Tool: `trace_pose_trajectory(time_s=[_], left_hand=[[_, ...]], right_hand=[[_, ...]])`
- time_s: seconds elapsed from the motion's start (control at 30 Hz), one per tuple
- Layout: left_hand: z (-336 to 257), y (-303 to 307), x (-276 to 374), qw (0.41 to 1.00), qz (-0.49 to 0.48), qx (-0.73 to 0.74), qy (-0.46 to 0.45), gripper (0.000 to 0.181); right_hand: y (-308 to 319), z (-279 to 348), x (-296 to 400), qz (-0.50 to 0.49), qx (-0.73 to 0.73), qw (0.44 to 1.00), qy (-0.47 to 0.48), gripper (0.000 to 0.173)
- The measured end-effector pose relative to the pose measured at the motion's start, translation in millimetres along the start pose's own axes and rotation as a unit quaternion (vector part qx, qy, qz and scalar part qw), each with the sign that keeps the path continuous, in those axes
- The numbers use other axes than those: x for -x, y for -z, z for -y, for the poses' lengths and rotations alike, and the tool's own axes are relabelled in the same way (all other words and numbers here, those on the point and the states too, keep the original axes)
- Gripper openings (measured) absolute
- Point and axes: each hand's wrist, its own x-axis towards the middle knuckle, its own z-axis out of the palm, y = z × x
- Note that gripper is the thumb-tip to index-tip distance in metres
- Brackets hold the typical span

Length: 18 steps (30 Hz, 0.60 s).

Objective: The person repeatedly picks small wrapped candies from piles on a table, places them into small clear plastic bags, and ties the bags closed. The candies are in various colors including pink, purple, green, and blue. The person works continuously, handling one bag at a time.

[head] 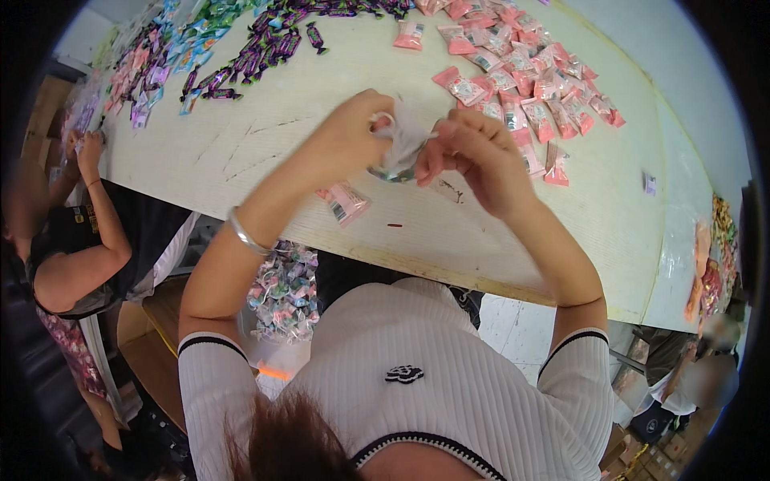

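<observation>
My left hand (370, 129) grips the left side of a small whitish translucent drawstring pouch (408, 141), and a white cord loops by its fingers. Something dark and colourful shows at the pouch's bottom. At the pouch's right side, my right hand (469, 147) pinches what looks like a cord end between thumb and finger. Blur hides the exact grip. Just below my left hand a pink wrapped packet (348, 203) lies on the white table (271, 180). Many more pink packets (538, 117) are heaped behind and to the right of my right hand.
Purple-black wrapped candies (264, 54) and blue and green packets (201, 36) are spread at the back left. A small lilac packet (649, 183) lies at right. Below the table's front edge stands a container of filled pouches (284, 291). Co-workers are at far left and lower right.
</observation>
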Motion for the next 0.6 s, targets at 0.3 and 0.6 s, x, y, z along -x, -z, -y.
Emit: trace_pose_trajectory(time_s=[0.3, 0.6], left_hand=[[9, 37, 16, 0.855, 0.12, 0.493, 0.107, 0.021], [21, 47, 53, 0.79, 0.018, 0.611, 0.05, 0.011]], right_hand=[[26, 17, 1, -0.07, -0.131, 0.987, -0.062, 0.023], [28, 24, 10, -0.118, -0.201, 0.968, -0.094, 0.023]])
